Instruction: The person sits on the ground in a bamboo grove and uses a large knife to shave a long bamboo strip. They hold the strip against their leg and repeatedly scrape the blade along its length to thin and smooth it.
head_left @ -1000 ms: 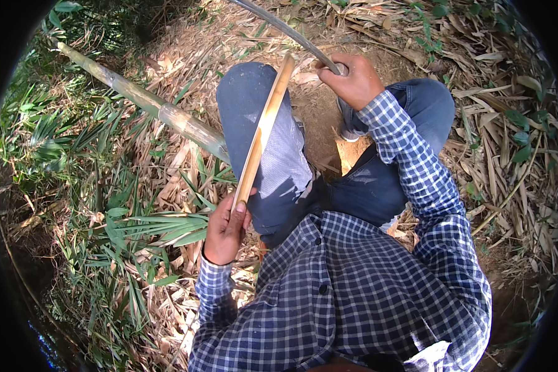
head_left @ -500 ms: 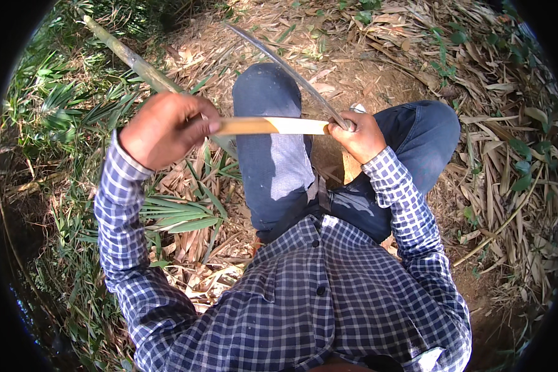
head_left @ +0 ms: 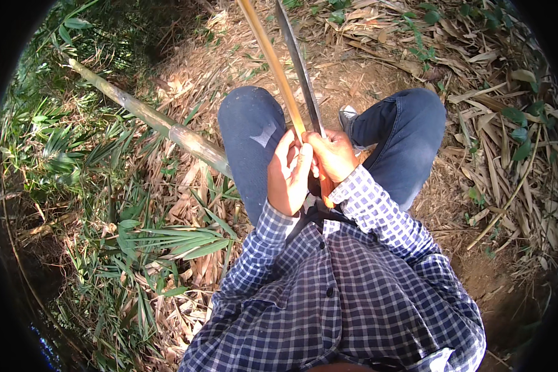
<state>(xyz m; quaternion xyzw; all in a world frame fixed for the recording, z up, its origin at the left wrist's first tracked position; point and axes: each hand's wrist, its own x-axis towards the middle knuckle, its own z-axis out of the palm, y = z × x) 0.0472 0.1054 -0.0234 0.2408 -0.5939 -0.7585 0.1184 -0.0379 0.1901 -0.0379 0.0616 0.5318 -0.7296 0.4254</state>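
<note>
Far out to the left of the bamboo strip [head_left: 273, 68], a whole bamboo pole [head_left: 149, 118] lies slantwise on the ground among green leaves [head_left: 167, 242] and dry straw-coloured litter [head_left: 186, 87], its lower end running in behind the left knee [head_left: 251, 124], which is bent up in blue trousers; just beside that knee, and directly under the strip's lower end, the left hand [head_left: 288, 177] stands upright with its fingers [head_left: 301, 161] laid nearly straight and only loosely curled against the strip, pressing it rather than wrapping it, so far as can be seen; the strip itself, pale yellow and narrow, rises from between the two hands and slants up and to the left out of the top of the view; close on its right side, almost parallel and nearly touching it near the hands, runs a long dark blade [head_left: 297, 62], likewise leaving the top edge; at the foot of the strip the right hand [head_left: 335, 155] is closed in a fist around the blade's handle, knuckles toward the left hand and touching it; further right of the strip the right knee [head_left: 415, 118] is drawn up, with a grey shoe [head_left: 347, 115] showing between the knees; below the hands, both checked blue-and-white sleeves [head_left: 378, 211] lead back to the person's shirt; beyond the right knee, dry bamboo leaves [head_left: 502, 155] cover bare brown earth.
</note>
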